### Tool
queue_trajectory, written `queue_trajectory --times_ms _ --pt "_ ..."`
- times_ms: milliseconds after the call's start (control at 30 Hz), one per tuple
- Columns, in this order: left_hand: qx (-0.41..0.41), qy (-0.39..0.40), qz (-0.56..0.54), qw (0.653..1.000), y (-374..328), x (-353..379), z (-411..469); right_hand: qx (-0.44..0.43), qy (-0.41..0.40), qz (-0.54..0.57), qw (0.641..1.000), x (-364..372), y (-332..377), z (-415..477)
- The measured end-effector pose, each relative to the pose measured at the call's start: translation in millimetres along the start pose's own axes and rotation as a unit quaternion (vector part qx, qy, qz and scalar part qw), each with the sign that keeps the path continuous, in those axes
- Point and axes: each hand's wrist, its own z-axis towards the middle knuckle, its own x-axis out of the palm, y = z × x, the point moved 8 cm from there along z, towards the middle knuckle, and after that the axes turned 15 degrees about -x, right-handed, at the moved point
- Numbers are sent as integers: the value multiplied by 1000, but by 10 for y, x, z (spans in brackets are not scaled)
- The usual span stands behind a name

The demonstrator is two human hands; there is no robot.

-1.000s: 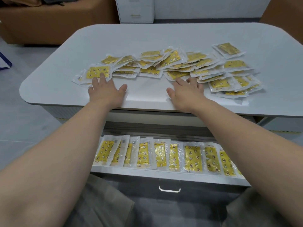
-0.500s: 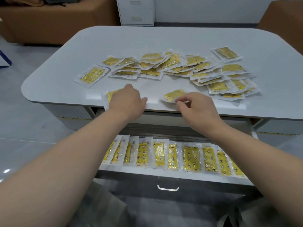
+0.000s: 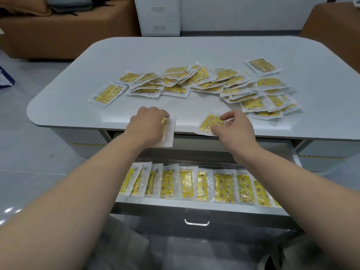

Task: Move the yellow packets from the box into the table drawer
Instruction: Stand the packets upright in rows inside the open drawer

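Many yellow packets [image 3: 196,82] in clear wrappers lie spread across the white table [image 3: 194,53]. At the table's front edge my left hand [image 3: 145,124] grips one yellow packet [image 3: 167,133], which hangs over the edge. My right hand [image 3: 236,127] pinches another yellow packet [image 3: 209,123] lying at the edge. Below, the open drawer [image 3: 194,208] holds a row of several yellow packets [image 3: 204,186] side by side. No box is in view.
A white drawer cabinet [image 3: 158,16] stands behind the table. Brown upholstered seats [image 3: 58,36] flank it at the far left and far right. A metal handle [image 3: 196,223] sits on the drawer front. My knees are under the drawer.
Both hands have drawn back from the pile toward the front edge, each dragging one packet. The left packet now hangs over the edge.
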Motion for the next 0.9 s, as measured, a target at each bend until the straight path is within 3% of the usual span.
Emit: queue_trajectory --times_ms 167,533,900 --pt "-53 49 -55 996 164 60 108 26 0 40 999 44 -13 -26" --pt "-78 58 -70 993 286 1 145 -70 34 24 997 163 286 -124" --pt "-32 30 -98 994 224 -117 4 -2 38 21 999 202 153 -108"
